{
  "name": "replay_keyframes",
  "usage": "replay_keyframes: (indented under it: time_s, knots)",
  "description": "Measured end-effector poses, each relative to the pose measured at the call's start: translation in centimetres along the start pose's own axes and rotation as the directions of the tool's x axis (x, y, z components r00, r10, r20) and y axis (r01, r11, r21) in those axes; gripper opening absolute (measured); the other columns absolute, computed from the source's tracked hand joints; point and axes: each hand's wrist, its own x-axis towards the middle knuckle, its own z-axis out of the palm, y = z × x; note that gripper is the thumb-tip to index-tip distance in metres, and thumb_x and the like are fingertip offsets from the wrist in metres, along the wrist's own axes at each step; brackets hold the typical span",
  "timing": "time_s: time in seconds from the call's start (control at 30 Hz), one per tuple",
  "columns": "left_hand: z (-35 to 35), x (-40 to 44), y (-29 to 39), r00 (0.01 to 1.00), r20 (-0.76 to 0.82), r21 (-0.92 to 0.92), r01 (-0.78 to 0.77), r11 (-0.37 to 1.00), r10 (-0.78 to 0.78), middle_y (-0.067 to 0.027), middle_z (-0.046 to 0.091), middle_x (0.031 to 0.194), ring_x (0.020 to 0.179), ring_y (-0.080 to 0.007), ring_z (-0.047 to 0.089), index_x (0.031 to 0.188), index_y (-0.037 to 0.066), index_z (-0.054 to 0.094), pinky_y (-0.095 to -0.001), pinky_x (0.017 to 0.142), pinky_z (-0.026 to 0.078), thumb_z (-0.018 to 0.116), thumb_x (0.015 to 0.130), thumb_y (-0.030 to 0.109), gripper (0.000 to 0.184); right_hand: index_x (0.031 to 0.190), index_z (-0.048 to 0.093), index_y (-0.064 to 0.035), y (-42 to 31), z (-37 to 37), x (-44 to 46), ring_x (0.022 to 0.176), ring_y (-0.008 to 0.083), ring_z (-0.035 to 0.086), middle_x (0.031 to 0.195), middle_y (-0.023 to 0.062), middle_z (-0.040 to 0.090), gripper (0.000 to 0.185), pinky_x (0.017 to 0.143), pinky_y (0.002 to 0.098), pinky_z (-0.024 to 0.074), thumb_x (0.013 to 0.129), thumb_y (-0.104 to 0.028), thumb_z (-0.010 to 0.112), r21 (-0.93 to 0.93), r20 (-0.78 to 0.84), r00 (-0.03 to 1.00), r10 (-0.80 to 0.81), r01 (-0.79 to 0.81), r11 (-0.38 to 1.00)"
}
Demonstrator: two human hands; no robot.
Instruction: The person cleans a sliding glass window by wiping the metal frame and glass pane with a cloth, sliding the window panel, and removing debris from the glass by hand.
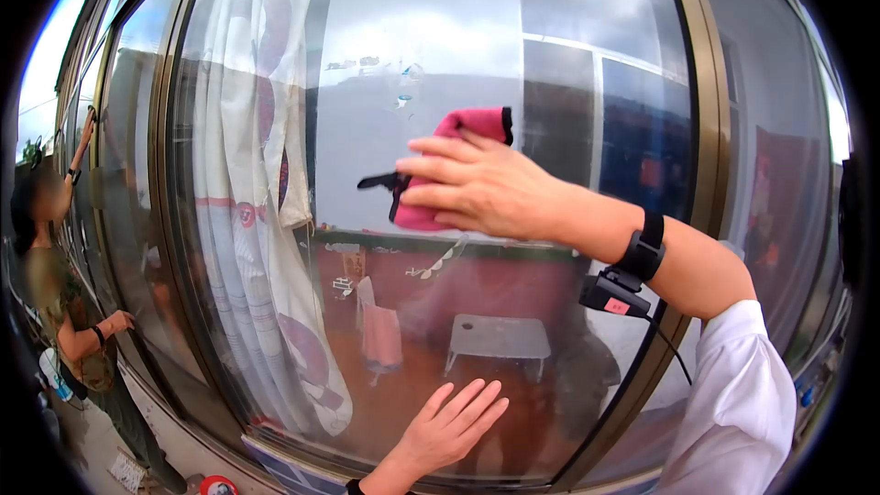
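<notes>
My right hand point(486, 188) lies over a folded pink cloth point(469, 119) with black edging and holds it against the large window pane point(422, 0). A black strap or loop sticks out at the cloth's left side. Lower down, my left hand point(451, 431) is raised with its fingers stretched out and holds nothing. It is at or just in front of the lower pane; whether it touches the glass I cannot tell. A black band with a small device point(616, 293) and a cable sits on my right forearm.
A brown metal frame point(704, 82) surrounds the pane. Behind the glass hang white curtains point(243, 220), and a small table point(500, 337) stands inside. At far left another person point(69, 302) reaches up to a neighbouring window. A round red object point(218, 484) sits at the bottom.
</notes>
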Motion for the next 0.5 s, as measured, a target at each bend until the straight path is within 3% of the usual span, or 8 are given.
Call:
replay_keyframes:
  time_s: [0.03, 0.13, 0.17, 0.23, 0.27, 0.33, 0.4, 0.5]
  knots:
    - [-2.0, 1.2, -1.0, 0.993, -0.116, 0.033, 0.012, 0.999, -0.008, -0.003, 0.055, 0.129, 0.118, -0.0188, 0.051, 0.122, 0.015, 0.058, -0.0398, 0.103, 0.033, 0.06, 0.081, 0.017, 0.041, 0.112, 0.058, -0.0141, 3.3, -1.6, 0.3, 0.124, 0.027, 0.044, 0.126, 0.007, 0.052, 0.033, 0.102, 0.0409, 0.0353, 0.081, -0.025, 0.064, -0.126, -0.127, 0.987, 0.095, -0.111, 0.986]
    - [-7.5, 6.6, -4.5, 0.916, -0.4, 0.157, 0.054, 0.986, 0.014, -0.0045, 0.064, 0.112, 0.1, -0.0196, 0.06, 0.109, 0.013, 0.064, -0.0377, 0.092, 0.042, 0.065, 0.077, 0.009, 0.032, 0.123, 0.056, -0.015, 12.7, -6.1, -2.5, 0.124, 0.0293, 0.042, 0.13, 0.0084, 0.05, 0.036, 0.101, 0.0407, 0.0345, 0.089, -0.029, 0.057, -0.376, -0.406, 0.873, 0.27, -0.429, 0.821]
    - [-9.0, 8.7, -6.1, 0.877, -0.481, 0.156, 0.059, 0.986, 0.024, -0.005, 0.065, 0.107, 0.096, -0.0209, 0.061, 0.105, 0.011, 0.064, -0.0381, 0.09, 0.044, 0.066, 0.074, 0.005, 0.032, 0.128, 0.052, -0.0157, 13.2, -8.5, -4.1, 0.126, 0.0275, 0.042, 0.135, 0.0091, 0.047, 0.039, 0.104, 0.0391, 0.0329, 0.092, -0.031, 0.053, -0.382, -0.368, 0.841, 0.397, -0.526, 0.76]
    - [-10.6, 12.1, -10.0, 0.824, -0.567, 0.16, 0.117, 0.98, -0.006, -0.0066, 0.066, 0.097, 0.088, -0.0239, 0.061, 0.1, 0.006, 0.065, -0.0384, 0.082, 0.045, 0.066, 0.074, -0.001, 0.027, 0.132, 0.049, -0.0165, 12.5, -9.5, -8.6, 0.129, 0.0274, 0.039, 0.139, 0.0086, 0.043, 0.041, 0.106, 0.0386, 0.0302, 0.093, -0.03, 0.051, -0.429, -0.399, 0.82, 0.411, -0.563, 0.707]
    - [-11.1, 13.6, -11.5, 0.801, -0.595, 0.127, 0.176, 0.976, -0.067, -0.0064, 0.065, 0.093, 0.085, -0.0243, 0.06, 0.098, 0.006, 0.065, -0.0358, 0.077, 0.046, 0.067, 0.075, 0.0, 0.024, 0.126, 0.054, -0.0153, 10.6, -9.0, -10.7, 0.127, 0.0293, 0.04, 0.134, 0.0086, 0.047, 0.038, 0.102, 0.04, 0.0335, 0.09, -0.027, 0.056, -0.439, -0.446, 0.812, 0.377, -0.566, 0.698]
    - [-11.5, 15.8, -14.4, 0.772, -0.608, 0.058, 0.275, 0.96, -0.184, -0.0043, 0.065, 0.092, 0.083, -0.0217, 0.06, 0.096, 0.008, 0.066, -0.0313, 0.071, 0.047, 0.067, 0.078, 0.005, 0.018, 0.128, 0.052, -0.0141, 3.8, -8.8, -14.0, 0.129, 0.0297, 0.037, 0.139, 0.0087, 0.042, 0.04, 0.103, 0.0413, 0.0323, 0.089, -0.021, 0.057, -0.395, -0.329, 0.803, 0.498, -0.595, 0.7]
    - [-12.0, 17.7, -15.9, 0.758, -0.597, 0.024, 0.345, 0.938, -0.263, -0.0014, 0.065, 0.094, 0.086, -0.0199, 0.061, 0.097, 0.011, 0.066, -0.0295, 0.074, 0.048, 0.066, 0.081, 0.01, 0.016, 0.125, 0.054, -0.012, -2.9, -8.4, -16.9, 0.13, 0.0332, 0.036, 0.14, 0.0124, 0.039, 0.046, 0.102, 0.0451, 0.0326, 0.08, -0.014, 0.063, -0.293, -0.187, 0.793, 0.579, -0.608, 0.738]
    - [-12.2, 19.5, -17.2, 0.746, -0.59, -0.026, 0.364, 0.931, -0.308, -0.0008, 0.065, 0.096, 0.088, -0.0196, 0.062, 0.098, 0.011, 0.066, -0.0287, 0.075, 0.048, 0.067, 0.081, 0.014, 0.017, 0.123, 0.054, -0.0145, -10.6, -6.8, -23.0, 0.131, 0.0359, 0.035, 0.141, 0.0129, 0.038, 0.055, 0.099, 0.0562, 0.0312, 0.071, -0.017, 0.072, -0.208, 0.027, 0.775, 0.632, -0.614, 0.761]
